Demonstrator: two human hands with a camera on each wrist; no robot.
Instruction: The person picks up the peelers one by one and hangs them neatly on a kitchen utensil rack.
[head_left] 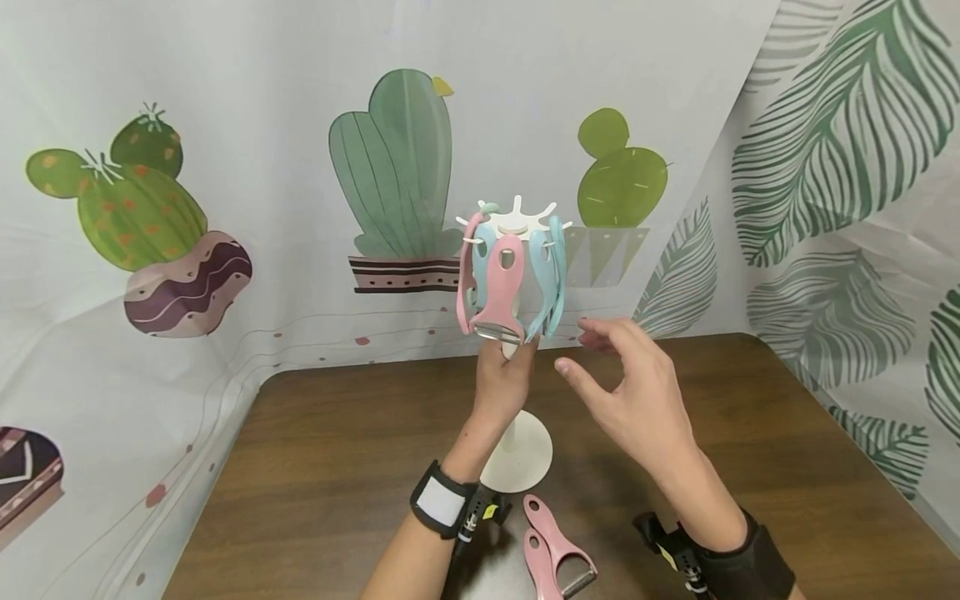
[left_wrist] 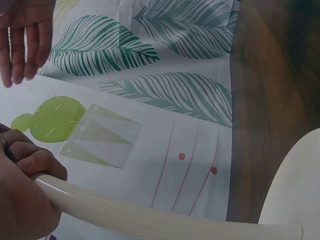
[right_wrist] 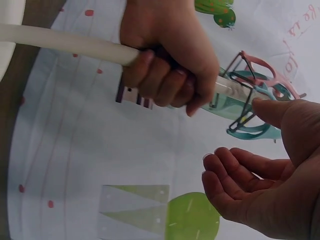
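My left hand (head_left: 504, 379) grips the pole (right_wrist: 75, 46) of a white rack, just below its spoked top (head_left: 514, 222); the fingers curl round the pole in the right wrist view. Several peelers hang from the spokes, among them a pink peeler (head_left: 504, 279) at the front and a blue peeler (head_left: 540, 279) on the right. To the right of the rack, my right hand (head_left: 637, 387) is raised with thumb and fingers apart and holds nothing. The rack's round base (head_left: 528, 467) is over the table.
Two pink peelers lie on the brown wooden table (head_left: 337, 450) in front of the base, one a pink peeler (head_left: 555, 533) with its blade toward the right. Behind the table hangs a white cloth (head_left: 262, 167) printed with cacti and leaves.
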